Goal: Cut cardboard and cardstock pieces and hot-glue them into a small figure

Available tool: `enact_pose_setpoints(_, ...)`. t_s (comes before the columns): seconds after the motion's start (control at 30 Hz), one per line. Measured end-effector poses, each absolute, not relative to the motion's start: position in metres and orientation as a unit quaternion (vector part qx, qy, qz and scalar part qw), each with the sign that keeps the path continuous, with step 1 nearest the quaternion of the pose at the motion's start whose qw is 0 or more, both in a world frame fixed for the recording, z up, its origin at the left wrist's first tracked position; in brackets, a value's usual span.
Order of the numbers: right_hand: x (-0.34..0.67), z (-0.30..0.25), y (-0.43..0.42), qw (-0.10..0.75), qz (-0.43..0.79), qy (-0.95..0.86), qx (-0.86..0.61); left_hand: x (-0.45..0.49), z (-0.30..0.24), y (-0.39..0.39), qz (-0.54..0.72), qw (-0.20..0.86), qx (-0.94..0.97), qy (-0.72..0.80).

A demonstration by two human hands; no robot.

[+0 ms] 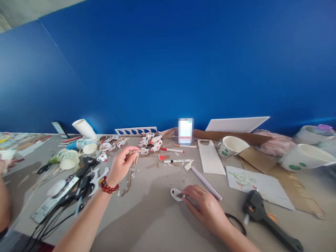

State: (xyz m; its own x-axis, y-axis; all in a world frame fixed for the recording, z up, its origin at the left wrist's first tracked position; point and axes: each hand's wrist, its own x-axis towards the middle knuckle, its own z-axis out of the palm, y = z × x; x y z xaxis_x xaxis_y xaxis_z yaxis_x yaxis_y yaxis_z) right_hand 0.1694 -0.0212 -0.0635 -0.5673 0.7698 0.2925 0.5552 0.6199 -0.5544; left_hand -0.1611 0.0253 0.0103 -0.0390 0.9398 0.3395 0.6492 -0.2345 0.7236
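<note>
"Starting left, what is held by the left hand [121, 166]?"
"A flat white oval cutout [144, 151] is pinched by finger and thumb, beside the far red-marked white cutouts [156, 145]."
"And right?"
"A flat white teardrop-shaped cutout [175, 194] is touched by the right hand [204, 203] on the grey table [154, 217]; whether clamped cannot be told."

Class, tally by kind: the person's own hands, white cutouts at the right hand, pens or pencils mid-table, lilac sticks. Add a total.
Left hand and right hand: 2
White cutout: 1
Pens or pencils: 3
Lilac stick: 1
Total: 7
</note>
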Motion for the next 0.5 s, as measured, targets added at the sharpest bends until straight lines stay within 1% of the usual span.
enact_pose_setpoints(0.23, 0.172, -0.065, -0.020, 0.280, 0.187, -0.863, -0.375, -0.164, 0.001, 0.019, 0.455, 0.152, 0.644, 0.596)
enact_pose_setpoints(0.4, 0.172, -0.067, -0.019, 0.271, 0.183, -0.866, -0.377, -0.160, -0.001, 0.018, 0.387, 0.200, 0.682, 0.588)
enact_pose_setpoints(0.5, 0.173, -0.068, -0.019, 0.275, 0.180, -0.864, -0.381, -0.159, -0.008, 0.021, 0.370, 0.196, 0.686, 0.595)
